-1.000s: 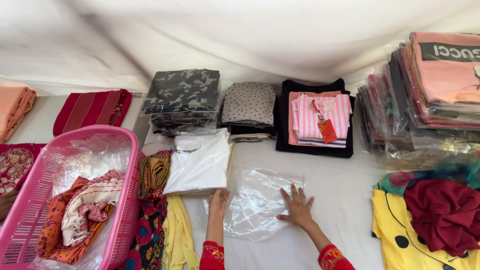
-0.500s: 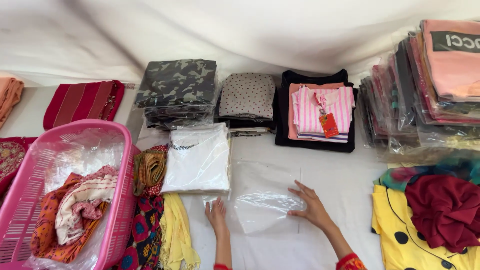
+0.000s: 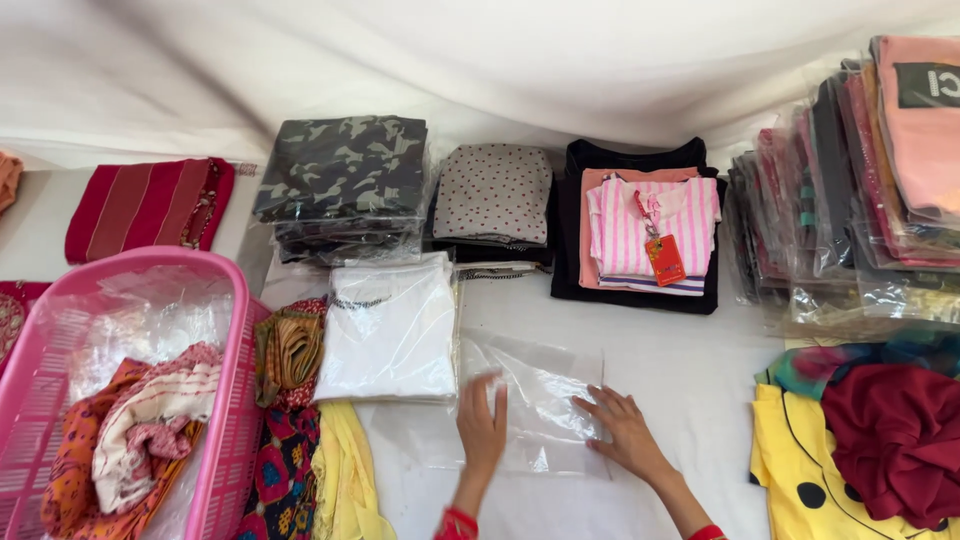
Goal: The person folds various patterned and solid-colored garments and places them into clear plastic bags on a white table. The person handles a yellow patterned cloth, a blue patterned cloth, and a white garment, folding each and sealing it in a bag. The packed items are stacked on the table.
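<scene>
We count two hands, the left hand (image 3: 482, 425) and the right hand (image 3: 622, 432), both flat on one clear plastic bag (image 3: 535, 405) at six o'clock. One pink basket (image 3: 225, 400) sits at eight o'clock. One white folded garment (image 3: 390, 328) lies at centre, one camouflage stack (image 3: 342, 170) at eleven, one dotted stack (image 3: 493, 192) and one striped pink top (image 3: 640, 225) at twelve.

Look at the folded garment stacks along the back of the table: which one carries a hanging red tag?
The pink-and-white striped top, lying on the black garment right of the dotted stack. The camouflage stack shows no tag.
</scene>
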